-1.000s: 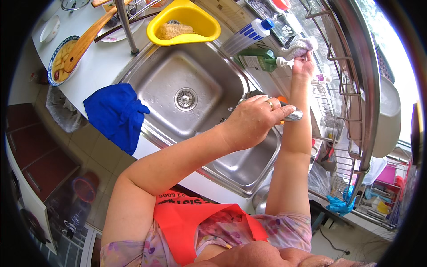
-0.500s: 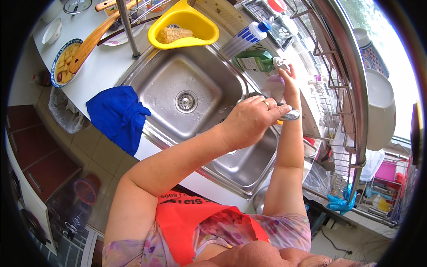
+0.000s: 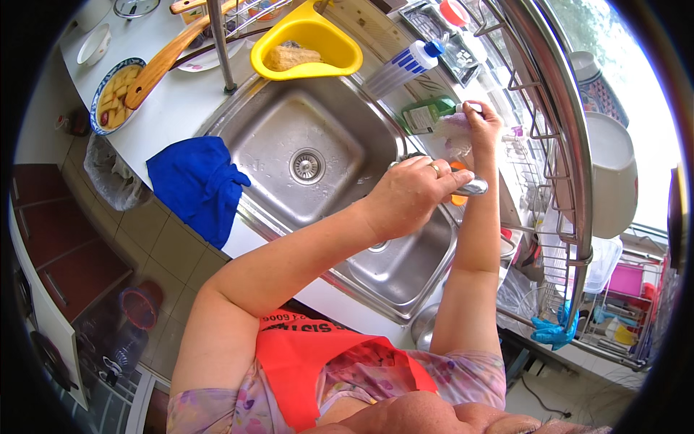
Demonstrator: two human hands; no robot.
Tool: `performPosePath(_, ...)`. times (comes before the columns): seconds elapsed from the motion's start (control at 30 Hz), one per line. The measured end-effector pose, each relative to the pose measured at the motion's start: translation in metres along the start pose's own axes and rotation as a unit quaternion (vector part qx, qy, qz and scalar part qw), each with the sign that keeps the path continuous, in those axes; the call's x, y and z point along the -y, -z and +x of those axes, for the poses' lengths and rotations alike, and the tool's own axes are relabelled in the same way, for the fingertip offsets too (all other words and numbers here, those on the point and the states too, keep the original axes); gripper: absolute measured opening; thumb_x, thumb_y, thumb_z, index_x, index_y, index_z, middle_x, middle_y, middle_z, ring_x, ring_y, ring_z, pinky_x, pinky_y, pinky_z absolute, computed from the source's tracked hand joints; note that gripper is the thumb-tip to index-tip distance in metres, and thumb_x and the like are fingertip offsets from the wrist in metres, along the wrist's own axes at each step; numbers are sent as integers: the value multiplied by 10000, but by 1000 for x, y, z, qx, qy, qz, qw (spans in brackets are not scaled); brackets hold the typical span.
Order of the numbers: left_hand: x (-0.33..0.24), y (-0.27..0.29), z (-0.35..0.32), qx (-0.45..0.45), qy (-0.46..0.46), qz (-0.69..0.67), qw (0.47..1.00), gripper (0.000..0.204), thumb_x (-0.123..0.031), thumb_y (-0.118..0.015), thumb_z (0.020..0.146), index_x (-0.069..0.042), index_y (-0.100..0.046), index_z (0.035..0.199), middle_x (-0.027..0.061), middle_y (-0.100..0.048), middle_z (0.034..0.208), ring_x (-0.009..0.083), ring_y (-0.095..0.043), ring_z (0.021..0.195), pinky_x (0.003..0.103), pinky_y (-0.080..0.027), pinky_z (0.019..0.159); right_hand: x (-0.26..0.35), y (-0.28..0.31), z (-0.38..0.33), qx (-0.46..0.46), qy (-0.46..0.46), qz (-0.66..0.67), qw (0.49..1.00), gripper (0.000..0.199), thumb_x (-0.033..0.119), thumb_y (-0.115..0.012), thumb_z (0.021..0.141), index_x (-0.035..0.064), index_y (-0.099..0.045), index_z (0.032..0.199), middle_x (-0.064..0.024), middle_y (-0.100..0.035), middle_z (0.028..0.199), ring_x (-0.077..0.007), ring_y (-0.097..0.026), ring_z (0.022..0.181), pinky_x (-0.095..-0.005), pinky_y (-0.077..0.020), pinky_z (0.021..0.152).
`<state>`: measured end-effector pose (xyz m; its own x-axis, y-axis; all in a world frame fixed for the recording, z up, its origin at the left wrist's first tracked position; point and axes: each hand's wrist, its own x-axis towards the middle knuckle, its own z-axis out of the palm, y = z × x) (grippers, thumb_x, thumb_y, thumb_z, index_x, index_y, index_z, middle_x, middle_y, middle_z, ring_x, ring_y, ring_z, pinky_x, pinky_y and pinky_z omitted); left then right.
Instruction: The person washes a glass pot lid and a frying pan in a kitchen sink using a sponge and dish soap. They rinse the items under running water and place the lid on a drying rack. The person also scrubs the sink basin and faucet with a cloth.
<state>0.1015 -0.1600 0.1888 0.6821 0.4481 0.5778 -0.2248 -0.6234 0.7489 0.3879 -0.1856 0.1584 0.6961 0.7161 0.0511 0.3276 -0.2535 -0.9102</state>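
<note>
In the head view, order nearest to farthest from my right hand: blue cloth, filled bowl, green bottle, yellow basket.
1. Green bottle, by the right hand.
2. Yellow basket, sink's upper edge.
3. Blue cloth, sink's left edge.
4. Filled bowl, far left.

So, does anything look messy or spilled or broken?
Nothing looks clearly spilled or broken. The blue cloth looks a bit messy, though: it's bunched up at the edge of the counter beside the sink, not folded flat.

Bright daylight from the overexposed window [image 3: 656, 155] at right, glare on steel sink [image 3: 278, 134], curved fisheye edges
</note>
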Motion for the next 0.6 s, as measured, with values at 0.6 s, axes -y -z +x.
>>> performPosePath(0.6, -3, 6, 1, 30, 3, -16, 999, 425, -106, -636, 788, -124, -551, 1204, 77, -602, 960, 269, -590, 898, 369, -471, 804, 12, 1, -127, -268, 28, 24, 963, 174, 123, -577, 882, -34, -571, 956, -84, -604, 843, -137, -581, 728, -270, -491, 693)
